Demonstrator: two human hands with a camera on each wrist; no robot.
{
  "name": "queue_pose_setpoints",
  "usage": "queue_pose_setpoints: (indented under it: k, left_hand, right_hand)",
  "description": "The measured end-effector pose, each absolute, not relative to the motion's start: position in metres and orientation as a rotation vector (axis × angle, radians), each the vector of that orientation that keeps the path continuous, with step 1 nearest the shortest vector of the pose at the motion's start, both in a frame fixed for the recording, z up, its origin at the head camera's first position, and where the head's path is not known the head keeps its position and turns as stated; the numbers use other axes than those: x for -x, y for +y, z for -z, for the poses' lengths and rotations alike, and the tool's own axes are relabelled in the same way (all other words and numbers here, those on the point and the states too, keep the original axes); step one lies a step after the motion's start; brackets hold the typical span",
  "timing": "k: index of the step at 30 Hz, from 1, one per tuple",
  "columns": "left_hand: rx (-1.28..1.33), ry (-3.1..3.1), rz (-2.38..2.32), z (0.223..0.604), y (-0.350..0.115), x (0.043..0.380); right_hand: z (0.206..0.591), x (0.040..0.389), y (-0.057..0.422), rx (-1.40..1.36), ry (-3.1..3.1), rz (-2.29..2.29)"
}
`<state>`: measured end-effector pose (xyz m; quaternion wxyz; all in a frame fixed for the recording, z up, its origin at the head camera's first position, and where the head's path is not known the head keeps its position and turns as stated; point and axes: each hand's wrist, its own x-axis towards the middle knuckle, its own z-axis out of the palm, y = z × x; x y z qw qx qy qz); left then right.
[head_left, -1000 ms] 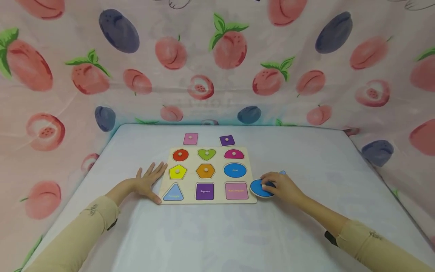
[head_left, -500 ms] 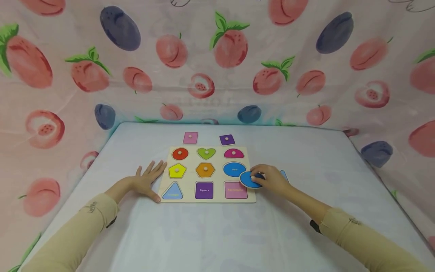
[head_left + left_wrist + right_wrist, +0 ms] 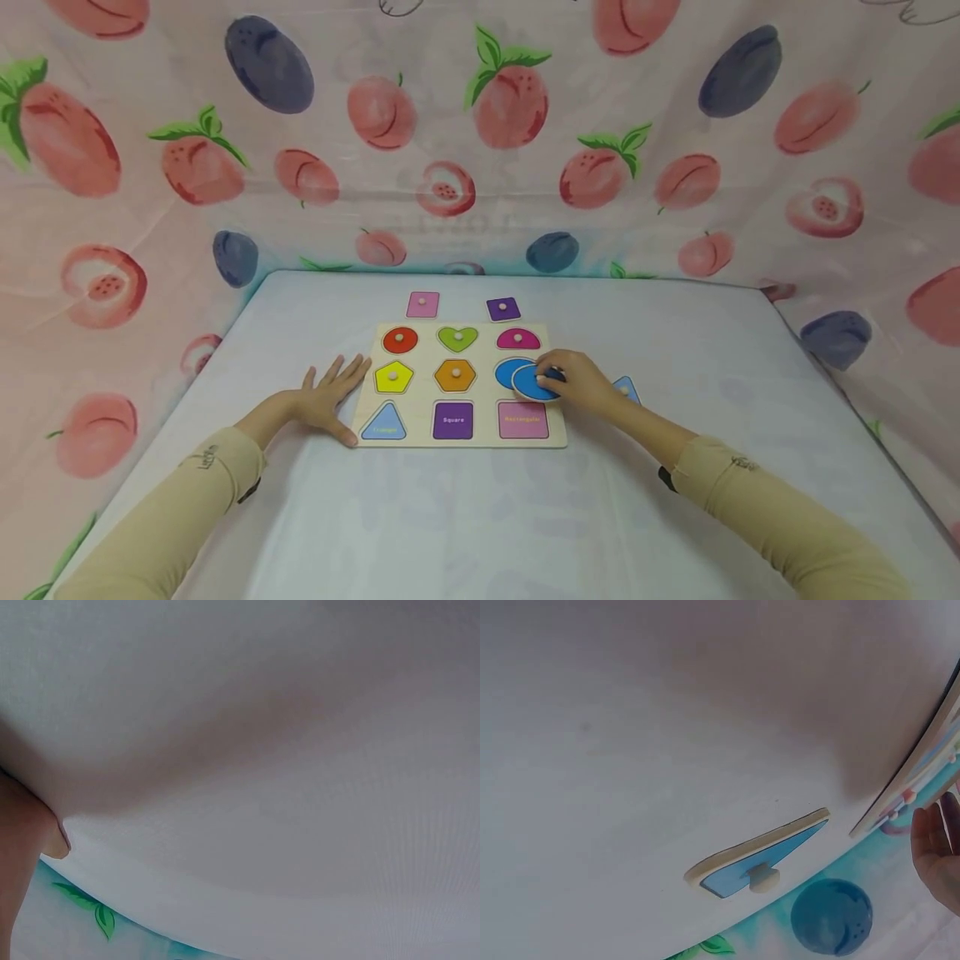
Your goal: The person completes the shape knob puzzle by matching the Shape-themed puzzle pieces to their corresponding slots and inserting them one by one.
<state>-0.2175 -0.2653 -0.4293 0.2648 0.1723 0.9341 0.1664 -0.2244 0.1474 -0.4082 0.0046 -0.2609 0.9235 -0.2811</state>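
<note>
Puzzle board (image 3: 486, 400) lies on a white table (image 3: 450, 525). At its 3 o'clock, the right hand (image 3: 576, 379) pinches a blue oval piece (image 3: 528, 384), which overlaps the blue oval recess (image 3: 504, 372) and hides that recess's right part. At 9 o'clock, the left hand (image 3: 324, 406), fingers spread wide, touches the board's edge. Farther out at 3 o'clock, the right forearm (image 3: 648, 429) partly blocks a light-blue triangle piece (image 3: 628, 388). A pink piece (image 3: 423, 308) sits beyond 11 o'clock, a purple piece (image 3: 503, 313) beyond 1.

Blue oval piece (image 3: 529, 384) — partly over matching recess (image 3: 506, 373).
</note>
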Motion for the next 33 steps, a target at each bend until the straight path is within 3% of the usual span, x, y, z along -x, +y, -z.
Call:
queue_pose_setpoints:
  k: [33]
  left_hand:
    - [-0.496, 2.5, -0.49, 0.427, -0.267, 0.217]
  right_hand:
    - [0.425, 0.253, 0.121, 0.801, 2.897, 0.869]
